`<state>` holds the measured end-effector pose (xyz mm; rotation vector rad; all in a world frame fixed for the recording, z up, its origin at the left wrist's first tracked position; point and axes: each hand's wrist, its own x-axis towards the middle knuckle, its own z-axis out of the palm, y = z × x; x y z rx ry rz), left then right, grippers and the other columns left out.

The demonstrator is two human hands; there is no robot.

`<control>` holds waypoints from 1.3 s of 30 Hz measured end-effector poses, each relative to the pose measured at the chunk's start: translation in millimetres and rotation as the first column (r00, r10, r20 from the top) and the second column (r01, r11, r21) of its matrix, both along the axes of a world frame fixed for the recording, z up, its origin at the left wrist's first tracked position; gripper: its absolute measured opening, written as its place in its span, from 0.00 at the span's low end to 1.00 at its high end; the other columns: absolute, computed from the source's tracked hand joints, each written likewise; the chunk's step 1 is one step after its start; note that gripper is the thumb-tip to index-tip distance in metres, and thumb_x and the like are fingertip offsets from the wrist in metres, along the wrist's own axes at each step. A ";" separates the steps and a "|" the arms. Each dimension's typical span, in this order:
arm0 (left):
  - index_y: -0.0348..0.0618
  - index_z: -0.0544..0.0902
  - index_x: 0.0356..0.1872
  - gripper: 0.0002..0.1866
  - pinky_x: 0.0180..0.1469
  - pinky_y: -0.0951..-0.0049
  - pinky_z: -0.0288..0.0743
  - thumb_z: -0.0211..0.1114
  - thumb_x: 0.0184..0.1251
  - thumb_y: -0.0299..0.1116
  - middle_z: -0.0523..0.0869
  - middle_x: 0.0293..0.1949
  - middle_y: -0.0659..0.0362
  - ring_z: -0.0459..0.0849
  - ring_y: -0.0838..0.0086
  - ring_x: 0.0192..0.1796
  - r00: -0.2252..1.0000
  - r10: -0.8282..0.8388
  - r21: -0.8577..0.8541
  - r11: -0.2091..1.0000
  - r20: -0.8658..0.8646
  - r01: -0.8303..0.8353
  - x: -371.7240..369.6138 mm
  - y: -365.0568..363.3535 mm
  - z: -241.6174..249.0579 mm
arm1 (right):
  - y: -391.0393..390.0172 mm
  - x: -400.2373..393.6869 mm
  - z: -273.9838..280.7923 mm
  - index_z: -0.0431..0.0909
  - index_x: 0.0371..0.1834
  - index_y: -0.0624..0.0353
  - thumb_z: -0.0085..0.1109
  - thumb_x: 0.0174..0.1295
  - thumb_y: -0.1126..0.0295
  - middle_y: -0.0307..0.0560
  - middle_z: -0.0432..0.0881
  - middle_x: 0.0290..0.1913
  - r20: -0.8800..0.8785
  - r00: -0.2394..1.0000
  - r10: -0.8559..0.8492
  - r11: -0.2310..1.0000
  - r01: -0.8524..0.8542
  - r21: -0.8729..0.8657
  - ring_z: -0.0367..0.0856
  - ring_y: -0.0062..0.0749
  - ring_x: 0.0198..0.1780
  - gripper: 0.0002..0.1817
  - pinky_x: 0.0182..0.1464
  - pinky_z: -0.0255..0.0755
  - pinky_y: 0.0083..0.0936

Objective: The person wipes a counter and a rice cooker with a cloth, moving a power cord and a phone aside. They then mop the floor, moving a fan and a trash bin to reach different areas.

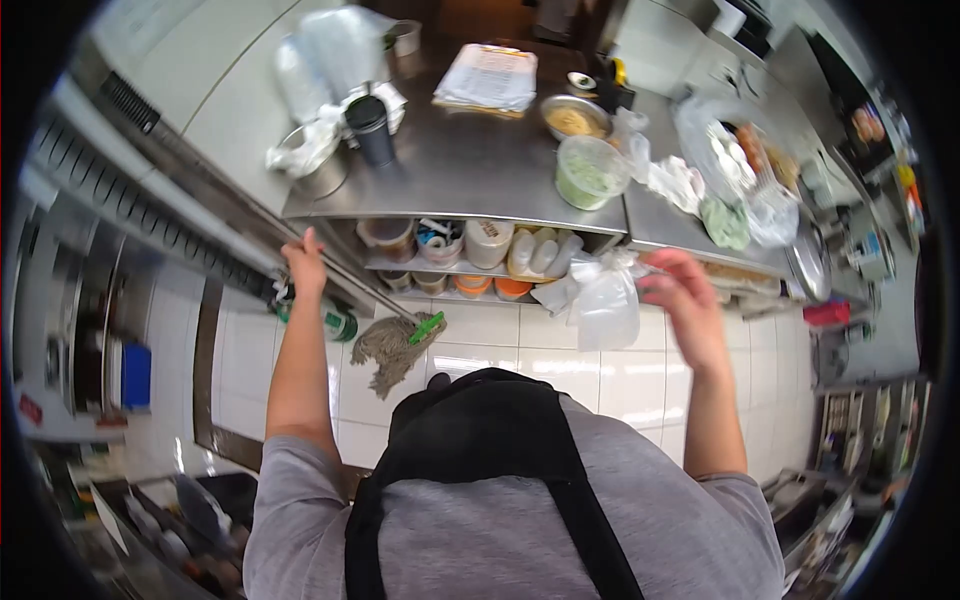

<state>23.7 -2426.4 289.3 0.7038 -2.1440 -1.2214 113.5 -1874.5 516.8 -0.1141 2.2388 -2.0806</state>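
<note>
My left hand (pixel 305 268) is raised on the left, thumb up and fingers spread, right by the long handle of a mop (pixel 395 345). A green spray bottle (pixel 338 324) stands just below that hand, partly hidden by my forearm. On the right, my right hand (pixel 688 292) is slightly blurred, its fingers bent but apart. Its fingertips come right to the edge of a translucent white plastic bag (pixel 608 310), which hangs at the front of the steel counter (pixel 460 190). The mop's grey strands and green clamp rest on the tiled floor.
On the counter are a black cup (pixel 371 132), a stack of papers (pixel 487 77), a bowl of yellowish food (pixel 574 120) and a clear tub of green food (pixel 592 175). Several containers fill the shelves below, including a white tub (pixel 489 243). More plastic bags (pixel 745 160) lie at right.
</note>
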 end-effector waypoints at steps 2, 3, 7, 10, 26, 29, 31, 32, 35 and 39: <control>0.34 0.64 0.40 0.20 0.44 0.67 0.73 0.54 0.74 0.45 0.82 0.36 0.47 0.82 0.65 0.36 1.000 0.002 -0.010 1.000 0.002 -0.002 -23.6 -13.8 -8.9 | -13.1 3.9 -32.0 0.74 0.52 0.56 0.52 0.64 0.76 0.38 0.76 0.52 0.079 0.994 0.073 0.997 -0.075 0.023 0.79 0.23 0.48 0.14 0.49 0.72 0.21; 0.33 0.64 0.42 0.20 0.46 0.65 0.72 0.53 0.74 0.43 0.81 0.38 0.45 0.82 0.62 0.39 0.999 -0.022 0.016 1.000 0.037 0.022 -33.1 -22.1 -9.9 | -20.8 6.7 -49.9 0.73 0.52 0.57 0.53 0.63 0.76 0.38 0.76 0.52 0.100 0.987 0.122 0.990 -0.129 0.059 0.79 0.23 0.47 0.14 0.48 0.72 0.21; 0.29 0.64 0.52 0.21 0.54 0.56 0.68 0.48 0.76 0.43 0.77 0.49 0.37 0.77 0.45 0.51 0.955 -0.174 -0.206 0.952 0.241 0.225 -59.7 -49.6 -19.5 | -64.6 34.3 -72.3 0.72 0.53 0.57 0.58 0.63 0.73 0.44 0.76 0.51 0.156 0.944 0.292 0.917 -0.322 0.234 0.79 0.24 0.44 0.15 0.45 0.75 0.23; 0.31 0.69 0.54 0.23 0.56 0.53 0.65 0.44 0.77 0.45 0.77 0.52 0.36 0.74 0.40 0.54 0.914 -0.345 -0.252 0.884 0.215 0.393 -72.3 -87.6 -64.2 | -87.3 45.7 -78.3 0.73 0.53 0.57 0.59 0.63 0.68 0.49 0.76 0.50 0.195 0.932 0.305 0.878 -0.354 0.321 0.80 0.32 0.43 0.15 0.46 0.75 0.27; 0.35 0.77 0.37 0.21 0.42 0.57 0.74 0.54 0.70 0.48 0.83 0.31 0.45 0.83 0.52 0.36 0.264 -0.408 -0.064 0.441 0.874 0.895 29.4 -47.9 -147.2 | -117.6 83.0 -116.3 0.74 0.49 0.60 0.54 0.65 0.63 0.55 0.78 0.47 0.166 0.986 0.025 0.882 -0.100 0.460 0.78 0.50 0.49 0.14 0.52 0.71 0.37; 0.35 0.78 0.39 0.18 0.44 0.57 0.74 0.57 0.68 0.44 0.84 0.33 0.43 0.83 0.50 0.40 0.241 -0.395 -0.020 0.488 0.886 0.873 24.8 -38.5 -111.8 | -119.7 82.9 -123.7 0.74 0.49 0.60 0.53 0.65 0.63 0.56 0.78 0.47 0.163 0.987 0.008 0.869 -0.087 0.487 0.78 0.50 0.48 0.14 0.52 0.71 0.37; 0.35 0.78 0.39 0.18 0.44 0.56 0.74 0.58 0.68 0.43 0.84 0.33 0.44 0.83 0.51 0.40 0.263 -0.401 -0.040 0.485 0.877 0.874 18.8 -44.9 -106.7 | -123.3 81.7 -123.4 0.74 0.49 0.59 0.53 0.65 0.63 0.55 0.78 0.47 0.153 0.988 0.007 0.865 -0.083 0.495 0.78 0.50 0.48 0.14 0.52 0.71 0.37; 0.35 0.78 0.39 0.17 0.45 0.56 0.74 0.58 0.68 0.43 0.83 0.34 0.44 0.83 0.51 0.41 0.289 -0.388 -0.051 0.520 0.875 0.853 13.8 -50.8 -104.9 | -124.9 80.0 -119.6 0.74 0.49 0.59 0.54 0.65 0.63 0.55 0.78 0.47 0.158 0.987 0.013 0.862 -0.091 0.499 0.79 0.49 0.48 0.14 0.52 0.71 0.37; 0.36 0.78 0.39 0.16 0.46 0.56 0.73 0.58 0.68 0.42 0.82 0.37 0.45 0.81 0.51 0.43 0.370 -0.395 -0.102 0.556 0.841 0.825 -1.3 -75.3 -110.4 | -127.6 72.9 -115.4 0.74 0.49 0.59 0.54 0.64 0.64 0.55 0.78 0.46 0.144 0.989 0.036 0.851 -0.105 0.514 0.79 0.49 0.48 0.14 0.52 0.71 0.37; 0.38 0.78 0.39 0.15 0.48 0.55 0.72 0.58 0.68 0.41 0.80 0.41 0.45 0.79 0.51 0.44 0.500 -0.353 -0.215 0.605 0.791 0.767 5.4 -86.8 -110.4 | -131.2 65.3 -115.4 0.74 0.50 0.58 0.55 0.64 0.65 0.54 0.78 0.47 0.127 0.990 0.063 0.843 -0.121 0.524 0.79 0.49 0.49 0.14 0.52 0.72 0.37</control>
